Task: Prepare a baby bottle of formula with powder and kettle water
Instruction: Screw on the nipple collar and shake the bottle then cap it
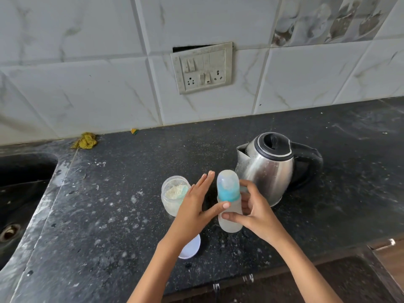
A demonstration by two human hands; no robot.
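Observation:
A frosted baby bottle (230, 224) with a blue collar and clear cap stands upright on the black counter (109, 215). My right hand (253, 213) wraps around its body from the right. My left hand (194, 206) is beside it with fingers spread, only the thumb tip touching the bottle's left side. Left of the bottle stands an open jar of pale powder (173, 194) with a blue scoop inside. A steel kettle (266, 169) with a black lid and handle sits just behind the bottle to the right.
The jar's white lid (191, 248) lies near the counter's front edge under my left forearm. A dark sink (19, 193) is sunk in at the left. A yellow scrub cloth (86, 140) lies by the tiled wall, below a switch panel (202, 67).

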